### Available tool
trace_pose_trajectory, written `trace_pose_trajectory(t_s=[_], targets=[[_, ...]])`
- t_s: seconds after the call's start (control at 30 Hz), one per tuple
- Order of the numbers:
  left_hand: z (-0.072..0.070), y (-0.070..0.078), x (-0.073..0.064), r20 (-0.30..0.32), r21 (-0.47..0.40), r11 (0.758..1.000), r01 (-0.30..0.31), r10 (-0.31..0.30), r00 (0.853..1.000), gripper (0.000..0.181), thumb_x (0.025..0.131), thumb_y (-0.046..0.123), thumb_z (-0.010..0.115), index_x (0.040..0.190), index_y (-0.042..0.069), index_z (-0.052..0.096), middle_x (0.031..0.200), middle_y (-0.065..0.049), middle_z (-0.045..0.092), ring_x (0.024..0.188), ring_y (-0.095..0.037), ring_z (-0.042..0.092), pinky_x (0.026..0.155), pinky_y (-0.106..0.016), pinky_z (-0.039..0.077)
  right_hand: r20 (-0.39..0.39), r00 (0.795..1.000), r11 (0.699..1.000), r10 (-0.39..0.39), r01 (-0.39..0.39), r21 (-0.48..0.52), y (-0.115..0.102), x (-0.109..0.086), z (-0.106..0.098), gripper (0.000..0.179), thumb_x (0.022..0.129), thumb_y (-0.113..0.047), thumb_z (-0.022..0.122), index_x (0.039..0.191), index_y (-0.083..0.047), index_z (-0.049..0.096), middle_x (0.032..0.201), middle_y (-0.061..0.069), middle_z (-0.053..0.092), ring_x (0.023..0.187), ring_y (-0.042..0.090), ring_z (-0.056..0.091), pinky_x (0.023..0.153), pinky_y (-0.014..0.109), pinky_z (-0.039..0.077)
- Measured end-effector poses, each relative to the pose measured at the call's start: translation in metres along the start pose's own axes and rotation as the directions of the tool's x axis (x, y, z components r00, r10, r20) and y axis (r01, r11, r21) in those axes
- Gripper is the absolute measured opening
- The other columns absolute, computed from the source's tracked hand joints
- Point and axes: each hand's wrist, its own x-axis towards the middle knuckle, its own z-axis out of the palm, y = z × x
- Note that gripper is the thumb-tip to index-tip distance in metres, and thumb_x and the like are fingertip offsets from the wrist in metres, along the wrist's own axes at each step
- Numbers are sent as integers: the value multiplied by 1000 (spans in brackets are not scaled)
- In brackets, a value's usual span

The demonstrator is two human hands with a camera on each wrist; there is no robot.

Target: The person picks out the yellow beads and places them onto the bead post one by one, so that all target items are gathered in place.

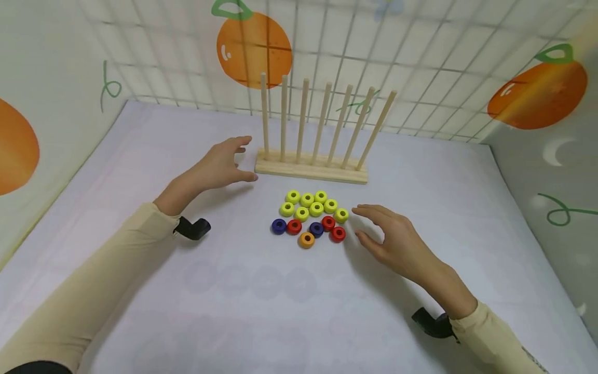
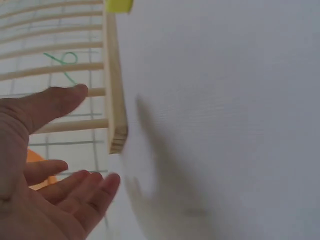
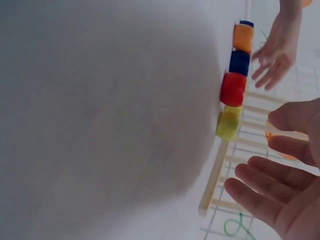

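Observation:
A wooden rack [image 1: 310, 167] with several upright pegs stands toward the back of the table. My left hand [image 1: 219, 165] is spread just off the rack's left end, thumb and fingers apart, holding nothing. In front of the rack lie several ring-shaped beads: a cluster of yellow beads [image 1: 316, 209], then red beads [image 1: 294, 227], dark blue beads [image 1: 279, 226] and one orange bead [image 1: 306, 240]. My right hand [image 1: 399, 241] hovers beside the cluster's right side, its fingertips close to a yellow bead [image 1: 341, 215], with nothing in its grasp. The right wrist view shows its fingers [image 3: 257, 200] apart.
The pale tabletop [image 1: 261, 311] runs to a white wire grid [image 1: 187, 62] and a cloth printed with oranges [image 1: 254, 49] behind the rack. A grey side panel [image 1: 556, 171] borders the right. Black wrist mounts [image 1: 192, 228] project from both sleeves.

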Motion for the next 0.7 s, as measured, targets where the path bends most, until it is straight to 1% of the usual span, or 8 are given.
trace_pose_trajectory(t_s=[0.07,0.1,0.2,0.33,0.4,0.53,0.6,0.7], targets=[[2,-2,13,6,-15,1000,-7,7,1000,98,83,26,83,158,6,23,160,-15,29,124,-42,54,99,-50,48,16,1000,1000,3,-4,27,1,6,3,44,87,-6,76,128,0,64,128,12,65,116,29,62,90,46,55],[4,-3,20,7,-18,1000,-13,13,1000,98,82,26,84,158,6,25,159,-15,31,124,-40,53,99,-49,47,25,1000,999,5,-6,38,1,8,5,43,87,-5,76,128,0,64,128,12,65,116,29,63,88,45,56],[10,-8,35,10,0,999,-36,36,999,96,79,28,86,155,4,32,154,-18,39,130,-38,47,105,-51,41,56,998,998,15,-19,67,1,12,10,42,85,-1,76,126,1,64,126,12,66,111,29,65,82,42,58],[20,-17,45,21,29,998,-65,64,998,85,77,25,88,147,2,45,145,-20,50,137,-38,39,113,-55,29,90,996,996,2,-10,89,1,13,16,41,83,3,75,122,2,66,121,12,68,106,28,66,80,41,58],[22,-22,48,25,38,997,-70,69,997,79,77,23,87,144,2,51,142,-21,52,137,-39,39,114,-55,27,101,995,997,-11,2,82,2,14,18,39,82,5,75,120,2,67,119,12,68,104,27,67,79,40,59],[16,-25,55,47,55,996,-66,63,997,73,77,24,88,140,4,57,139,-19,56,135,-38,40,113,-55,28,124,992,999,-23,20,28,3,16,18,37,82,4,75,119,1,68,117,9,69,99,24,67,78,37,58],[11,-24,61,73,61,996,-60,55,996,73,76,25,89,139,6,58,138,-19,56,135,-37,41,112,-54,29,132,991,999,-32,33,-10,4,19,16,38,83,2,76,120,0,68,117,9,68,98,23,67,77,36,58],[5,-20,68,117,33,997,-66,62,991,72,76,24,90,138,5,59,140,-18,54,135,-36,41,112,-53,30,136,989,997,-52,58,-42,5,25,11,37,83,0,76,120,0,68,115,9,68,99,24,67,78,36,58]])
